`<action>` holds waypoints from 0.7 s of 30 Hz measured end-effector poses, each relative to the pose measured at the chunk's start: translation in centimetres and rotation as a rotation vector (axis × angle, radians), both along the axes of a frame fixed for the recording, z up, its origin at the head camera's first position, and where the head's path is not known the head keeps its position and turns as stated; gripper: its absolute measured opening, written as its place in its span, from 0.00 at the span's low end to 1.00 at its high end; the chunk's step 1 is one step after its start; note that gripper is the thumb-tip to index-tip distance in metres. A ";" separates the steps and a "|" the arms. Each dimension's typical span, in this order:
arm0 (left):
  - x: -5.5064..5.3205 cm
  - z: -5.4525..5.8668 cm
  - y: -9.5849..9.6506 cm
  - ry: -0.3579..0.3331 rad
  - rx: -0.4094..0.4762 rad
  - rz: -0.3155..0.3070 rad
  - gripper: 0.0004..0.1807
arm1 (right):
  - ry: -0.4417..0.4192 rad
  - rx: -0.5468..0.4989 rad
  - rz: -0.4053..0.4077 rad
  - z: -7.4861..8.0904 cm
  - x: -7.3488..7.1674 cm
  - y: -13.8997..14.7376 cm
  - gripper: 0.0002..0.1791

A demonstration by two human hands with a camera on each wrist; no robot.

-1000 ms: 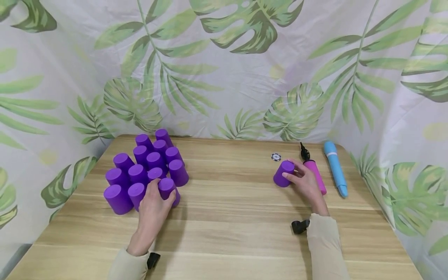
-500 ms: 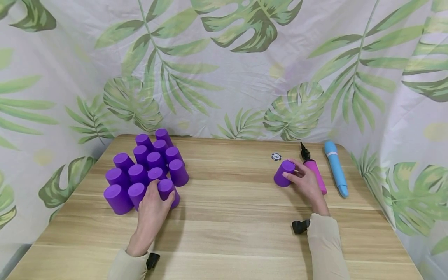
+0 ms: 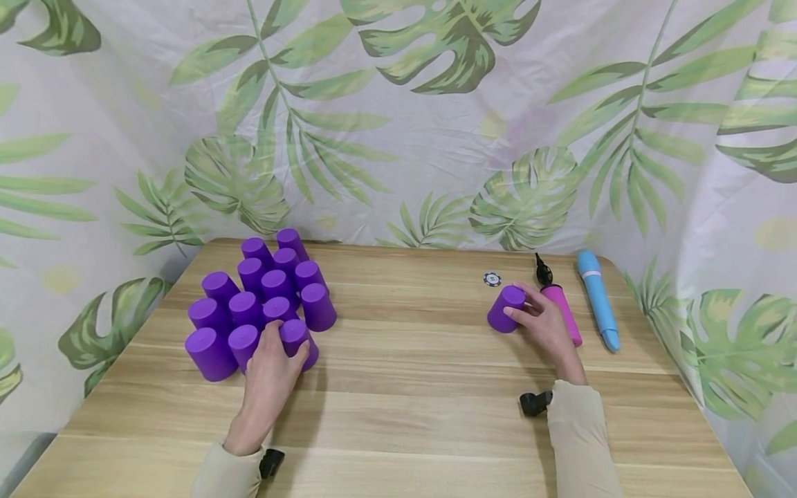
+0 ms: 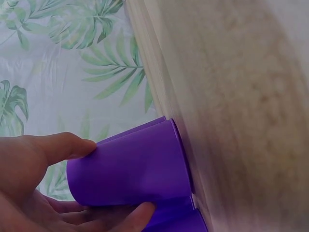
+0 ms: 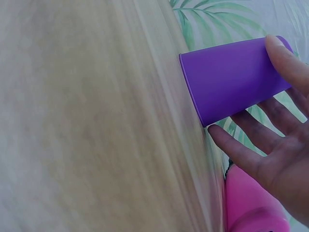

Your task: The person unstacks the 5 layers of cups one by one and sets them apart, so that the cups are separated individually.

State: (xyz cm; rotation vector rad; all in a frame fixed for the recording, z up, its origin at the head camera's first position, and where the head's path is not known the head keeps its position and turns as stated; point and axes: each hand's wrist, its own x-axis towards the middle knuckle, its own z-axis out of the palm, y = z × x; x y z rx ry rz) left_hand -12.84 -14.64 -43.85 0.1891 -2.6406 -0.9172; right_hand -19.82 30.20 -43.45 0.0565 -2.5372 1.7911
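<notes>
My left hand (image 3: pixel 272 373) holds an upside-down purple cup (image 3: pixel 299 346) by its upper end, at the front right of a group of like cups. In the left wrist view, the thumb lies on one side of that cup (image 4: pixel 130 164) and the other fingers reach around beneath. On the right half of the table, my right hand (image 3: pixel 546 325) grips a lone upside-down purple cup (image 3: pixel 503 315) near its closed end. The right wrist view shows this cup's (image 5: pixel 231 77) rim right at the table top, with the thumb on one side and fingers on the other.
Several purple cups (image 3: pixel 212 356) stand upside down, close together, at the left. Behind the lone cup lies a poker chip (image 3: pixel 492 279). A pink hand pump (image 3: pixel 563 318) with a black nozzle and a light-blue microphone-shaped object (image 3: pixel 599 304) lie at the right. Leaf-printed cloth (image 3: pixel 429 166) hangs behind the table (image 3: pixel 398 415).
My left hand and its cup have shifted very slightly left, toward the group. The right hand and its cup look almost unmoved.
</notes>
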 end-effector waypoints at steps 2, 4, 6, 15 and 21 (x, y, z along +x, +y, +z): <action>0.1 0.1 -0.1 -0.018 -0.008 0.004 0.30 | -0.001 0.008 -0.004 -0.7 -0.4 0.3 0.36; 0.2 0.2 -0.3 -0.036 -0.018 0.010 0.30 | -0.002 0.020 -0.011 -1.4 -0.7 0.5 0.37; 0.2 0.2 -0.4 -0.053 -0.026 0.015 0.30 | -0.001 0.036 -0.018 -1.9 -0.9 0.7 0.37; 0.2 0.1 -1.1 -0.088 -0.013 0.002 0.31 | -0.010 0.084 -0.051 -1.1 -0.6 -0.1 0.38; 0.2 0.0 -1.5 -0.076 0.000 -0.010 0.31 | 0.150 0.033 -0.025 3.0 0.6 -4.5 0.33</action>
